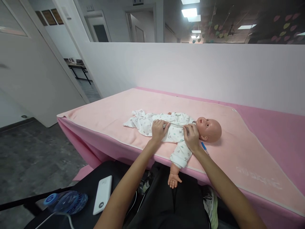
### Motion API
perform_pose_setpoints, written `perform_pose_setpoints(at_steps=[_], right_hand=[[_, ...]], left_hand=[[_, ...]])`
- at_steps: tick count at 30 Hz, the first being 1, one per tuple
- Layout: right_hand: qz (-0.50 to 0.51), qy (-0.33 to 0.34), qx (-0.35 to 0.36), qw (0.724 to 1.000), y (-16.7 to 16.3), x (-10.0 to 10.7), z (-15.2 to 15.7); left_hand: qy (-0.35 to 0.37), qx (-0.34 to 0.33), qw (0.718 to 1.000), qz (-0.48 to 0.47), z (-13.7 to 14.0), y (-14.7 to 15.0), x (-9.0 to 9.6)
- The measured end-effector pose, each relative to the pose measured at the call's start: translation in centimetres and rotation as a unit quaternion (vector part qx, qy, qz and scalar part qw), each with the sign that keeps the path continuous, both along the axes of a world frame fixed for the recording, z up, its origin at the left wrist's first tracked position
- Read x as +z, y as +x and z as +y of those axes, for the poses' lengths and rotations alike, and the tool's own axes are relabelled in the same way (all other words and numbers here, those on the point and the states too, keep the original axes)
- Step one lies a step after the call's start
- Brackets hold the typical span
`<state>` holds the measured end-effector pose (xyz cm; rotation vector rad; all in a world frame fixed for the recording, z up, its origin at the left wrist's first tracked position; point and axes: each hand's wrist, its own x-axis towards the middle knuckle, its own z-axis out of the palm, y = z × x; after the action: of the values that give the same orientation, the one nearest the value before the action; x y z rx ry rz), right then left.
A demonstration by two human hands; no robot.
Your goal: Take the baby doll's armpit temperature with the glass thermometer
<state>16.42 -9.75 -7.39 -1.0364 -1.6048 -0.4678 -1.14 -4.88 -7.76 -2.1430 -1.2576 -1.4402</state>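
A baby doll (212, 130) lies on its back, head to the right, in a white printed sleepsuit (148, 122). One arm, with its bare hand (174, 178), hangs over the near table edge. My left hand (159, 129) is closed at the suit's middle, and my right hand (191, 135) is closed at its chest, close to the neck. Between them runs a thin pale strip (176, 125), pinched at both ends; whether it is a tape or the suit's edge I cannot tell. A blue-capped pen (204, 147) lies beside my right wrist.
A peach pad (105, 111) over a pink cloth (281, 136) covers the table, which meets a white wall (190, 70). At lower left, a black chair holds a white power bank (103, 194) and a water bottle (69, 202) with a cable nearby.
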Motion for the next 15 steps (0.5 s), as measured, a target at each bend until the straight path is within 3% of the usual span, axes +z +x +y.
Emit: perform_pose_setpoints(at_steps=[9, 15], right_hand=[[0.016, 0.004, 0.013, 1.000, 0.09, 0.15, -0.15], [0.029, 0.020, -0.003, 0.999, 0.51, 0.00, 0.13]], left_hand=[[0.015, 0.019, 1.000, 0.011, -0.18, -0.10, 0.08], [-0.020, 0.045, 0.998, -0.043, -0.41, -0.06, 0.42]])
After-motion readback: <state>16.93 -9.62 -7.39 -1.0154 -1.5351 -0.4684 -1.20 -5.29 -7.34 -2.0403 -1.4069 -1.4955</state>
